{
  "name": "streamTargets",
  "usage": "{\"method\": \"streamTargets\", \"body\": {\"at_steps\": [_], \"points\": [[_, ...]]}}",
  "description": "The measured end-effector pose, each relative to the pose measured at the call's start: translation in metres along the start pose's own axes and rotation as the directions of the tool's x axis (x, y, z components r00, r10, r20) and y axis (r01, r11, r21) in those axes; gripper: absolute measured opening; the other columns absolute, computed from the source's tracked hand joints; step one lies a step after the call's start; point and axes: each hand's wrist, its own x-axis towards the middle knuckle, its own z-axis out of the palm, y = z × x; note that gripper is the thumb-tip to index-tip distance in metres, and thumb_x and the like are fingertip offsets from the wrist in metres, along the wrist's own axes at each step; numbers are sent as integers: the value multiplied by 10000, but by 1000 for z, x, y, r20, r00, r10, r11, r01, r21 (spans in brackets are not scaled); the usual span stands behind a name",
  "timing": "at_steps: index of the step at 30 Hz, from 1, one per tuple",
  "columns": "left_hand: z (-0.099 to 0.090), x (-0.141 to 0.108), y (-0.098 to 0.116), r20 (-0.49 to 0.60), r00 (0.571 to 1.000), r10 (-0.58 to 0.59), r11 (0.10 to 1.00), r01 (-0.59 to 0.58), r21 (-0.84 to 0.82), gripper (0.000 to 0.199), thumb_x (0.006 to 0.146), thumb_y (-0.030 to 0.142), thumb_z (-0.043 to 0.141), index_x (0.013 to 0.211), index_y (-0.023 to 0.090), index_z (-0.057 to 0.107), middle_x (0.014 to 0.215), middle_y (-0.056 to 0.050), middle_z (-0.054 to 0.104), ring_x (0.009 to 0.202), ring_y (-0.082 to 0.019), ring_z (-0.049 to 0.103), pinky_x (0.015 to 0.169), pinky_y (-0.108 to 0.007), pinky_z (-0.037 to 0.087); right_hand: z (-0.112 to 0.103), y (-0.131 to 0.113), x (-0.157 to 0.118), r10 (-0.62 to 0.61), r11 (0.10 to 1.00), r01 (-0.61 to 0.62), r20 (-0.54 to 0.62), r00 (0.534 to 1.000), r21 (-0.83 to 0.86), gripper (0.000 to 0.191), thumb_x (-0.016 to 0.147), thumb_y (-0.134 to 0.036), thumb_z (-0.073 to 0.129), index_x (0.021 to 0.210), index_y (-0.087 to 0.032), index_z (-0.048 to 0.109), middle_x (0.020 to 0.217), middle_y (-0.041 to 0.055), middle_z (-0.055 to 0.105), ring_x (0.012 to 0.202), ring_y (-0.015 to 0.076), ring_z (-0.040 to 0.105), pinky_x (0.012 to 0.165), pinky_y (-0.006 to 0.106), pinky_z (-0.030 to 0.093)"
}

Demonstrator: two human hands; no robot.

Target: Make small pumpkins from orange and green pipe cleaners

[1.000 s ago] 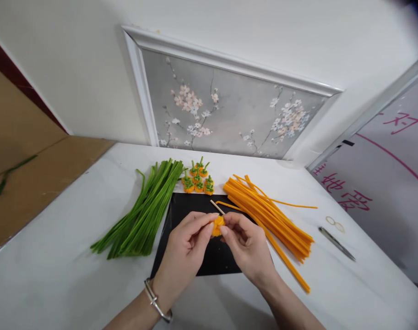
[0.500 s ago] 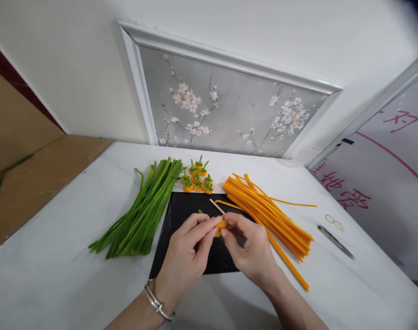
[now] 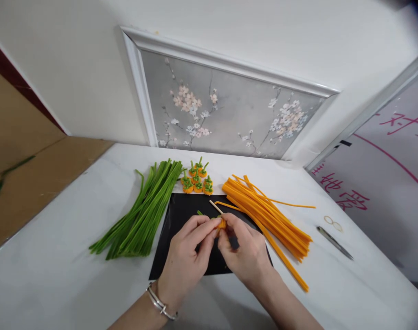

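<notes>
Above the black mat (image 3: pixel 188 205), the orange piece (image 3: pixel 223 224) sits between both sets of fingertips: left hand (image 3: pixel 188 243) pinching narrowly from its left, right hand (image 3: pixel 246 247) likewise from its right, neither clearly nearer. Piece compact, fuzzy-looking; long axis indeterminable, mostly covered. A straight, pale stick (image 3: pixel 215 206) slants beyond. Fuzzy green stems (image 3: pixel 143 215) lie left, orange stems (image 3: pixel 267 215) right.

Fingers (image 3: pixel 209 224) obscure most of the small orange fuzzy piece (image 3: pixel 222 224). Near the black rectangular mat's (image 3: pixel 184 204) far edge, the pale wooden stick's (image 3: pixel 216 207) lower end is concealed.
</notes>
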Motion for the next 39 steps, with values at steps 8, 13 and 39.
{"method": "streamTargets", "body": {"at_steps": [8, 13, 39], "points": [[-3, 4, -3, -30, 987, -161, 978, 155, -142, 249, 921, 183, 513, 1089, 235, 689, 1019, -47, 654, 886, -145, 645, 726, -218, 548, -9, -1, 1, 123, 979, -131, 61, 990, 153, 348, 879, -170, 553, 1225, -149, 528, 945, 78, 724, 765, 168, 718, 725, 262, 610], [-5, 9, -4, -7, 946, -324, 901, 307, -306, 212, 897, 264, 560, 1047, 226, 705, 1017, -38, 673, 853, -153, 666, 756, -242, 562, -17, 4, 2, 298, 863, -342, 172, 939, 372, 305, 898, -183, 535, 1202, -193, 560, 984, 64, 698, 801, 157, 710, 742, 279, 614], [-4, 9, 1, 135, 945, -299, 858, 328, -396, 174, 867, 170, 548, 1018, 198, 629, 1057, -49, 632, 918, -161, 664, 810, -278, 581, -18, -4, 8, 254, 881, -323, 231, 939, 346, 137, 877, -153, 536, 962, -199, 632, 859, 40, 630, 763, 145, 623, 680, 252, 563]]}}
